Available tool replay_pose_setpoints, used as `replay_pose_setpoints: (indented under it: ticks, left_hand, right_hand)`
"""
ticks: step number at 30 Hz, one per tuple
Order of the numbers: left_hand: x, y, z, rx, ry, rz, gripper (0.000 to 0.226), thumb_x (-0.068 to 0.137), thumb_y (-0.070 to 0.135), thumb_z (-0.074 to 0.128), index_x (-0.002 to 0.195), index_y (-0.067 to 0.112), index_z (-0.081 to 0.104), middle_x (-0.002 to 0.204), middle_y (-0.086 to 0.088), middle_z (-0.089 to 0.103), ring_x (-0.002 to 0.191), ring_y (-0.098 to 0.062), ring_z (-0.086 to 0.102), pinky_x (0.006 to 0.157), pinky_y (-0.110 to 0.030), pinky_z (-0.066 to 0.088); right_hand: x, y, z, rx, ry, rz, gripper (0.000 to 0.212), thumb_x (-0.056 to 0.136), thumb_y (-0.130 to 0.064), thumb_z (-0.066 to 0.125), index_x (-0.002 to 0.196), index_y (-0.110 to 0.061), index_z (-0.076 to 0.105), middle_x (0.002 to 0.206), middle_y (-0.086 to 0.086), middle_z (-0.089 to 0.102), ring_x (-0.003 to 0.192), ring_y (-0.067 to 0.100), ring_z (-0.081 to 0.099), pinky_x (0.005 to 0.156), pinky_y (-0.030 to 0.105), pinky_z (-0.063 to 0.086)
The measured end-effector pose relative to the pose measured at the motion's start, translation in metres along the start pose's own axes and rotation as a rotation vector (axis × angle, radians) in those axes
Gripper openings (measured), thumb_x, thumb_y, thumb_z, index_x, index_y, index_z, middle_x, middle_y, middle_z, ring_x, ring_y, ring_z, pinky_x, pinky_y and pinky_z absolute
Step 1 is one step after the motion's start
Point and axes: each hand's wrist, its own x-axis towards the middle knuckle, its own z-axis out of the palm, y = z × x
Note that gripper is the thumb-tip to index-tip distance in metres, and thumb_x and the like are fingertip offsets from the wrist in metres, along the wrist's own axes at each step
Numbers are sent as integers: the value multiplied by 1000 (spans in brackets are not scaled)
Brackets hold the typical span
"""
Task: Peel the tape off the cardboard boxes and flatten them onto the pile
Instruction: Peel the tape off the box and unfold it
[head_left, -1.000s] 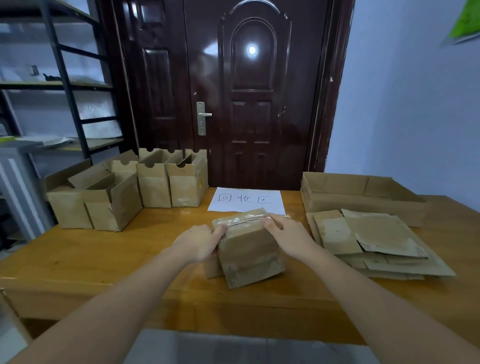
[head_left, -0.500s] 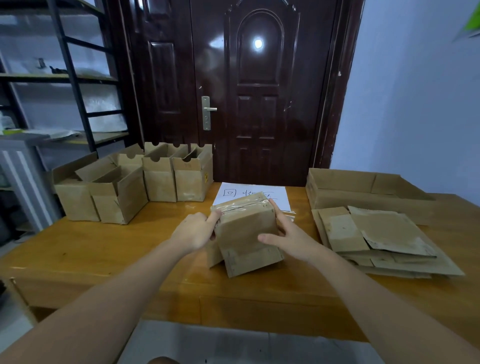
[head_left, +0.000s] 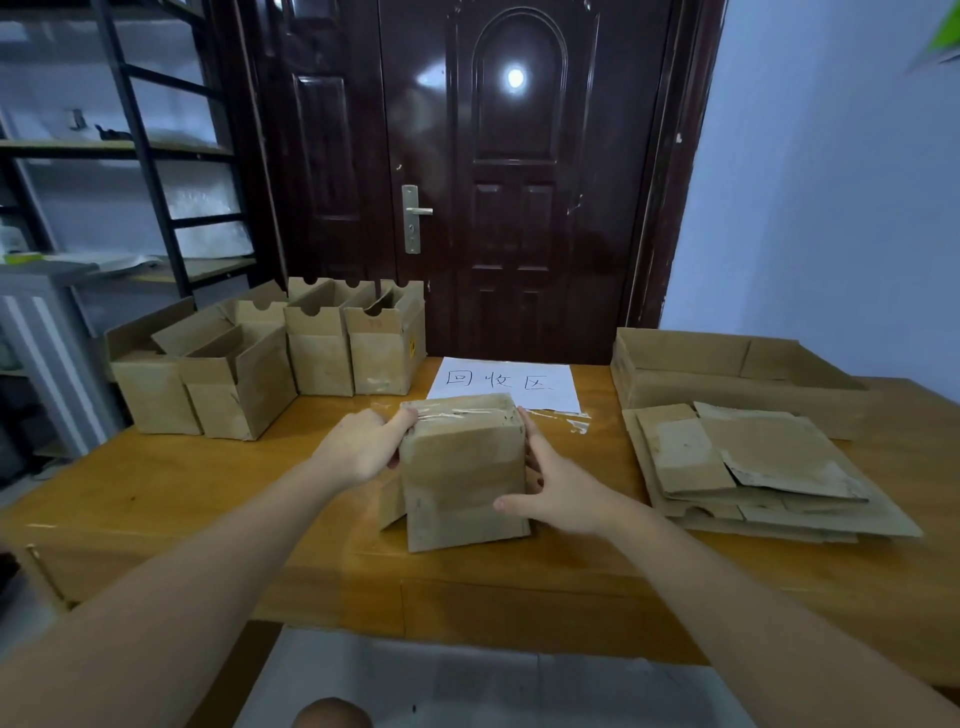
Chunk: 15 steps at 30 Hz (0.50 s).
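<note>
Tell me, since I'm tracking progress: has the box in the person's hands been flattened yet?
No, the box stands upright between the left hand and right hand, clear tape across its top.

Door: dark reddish-brown panelled door at 12 o'clock, arched upper panel, glossy, closed.
Handle: silver lever handle on a tall plate, on the door's left side.
Light: a bright round reflection on the arched panel.
Door frame: dark frame at 1 o'clock, with small chips in the finish.
Wall: plain pale blue wall from 1 to 3 o'clock.
Shelving: black metal rack with wooden shelves at 10 o'clock; small items on it, too blurred to name.
Table: glossy orange-brown wooden table across the lower half, from 9 to 3 o'clock.
Floor: pale grey surface at 6 o'clock, below the table's near edge.
</note>
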Motion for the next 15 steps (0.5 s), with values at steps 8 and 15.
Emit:
replay_pose_setpoints:
  ticks: [8, 15]
  left_hand:
    - [-14, -3, 4, 148, -146, -8, 76, 102, 65, 28, 57, 16, 64, 61, -2, 66, 71, -24, 66, 72, -36, 51]
    - [-18, 21, 1, 443, 14, 72, 89, 78, 96, 19, 72, 21, 68, 67, 4, 65, 65, -12, 63, 68, -34, 61]
  right_hand:
    - [17, -13, 19, 64, 288, 154, 69, 90, -79, 37, 138, -29, 34, 131, -2, 55, 111, 18, 58, 96, 42, 52]
    - [33, -9, -8, 165, 378, 215, 42, 107, -41, 44, 145, -23, 49, 147, -2, 49, 132, 20, 46, 90, 27, 41]
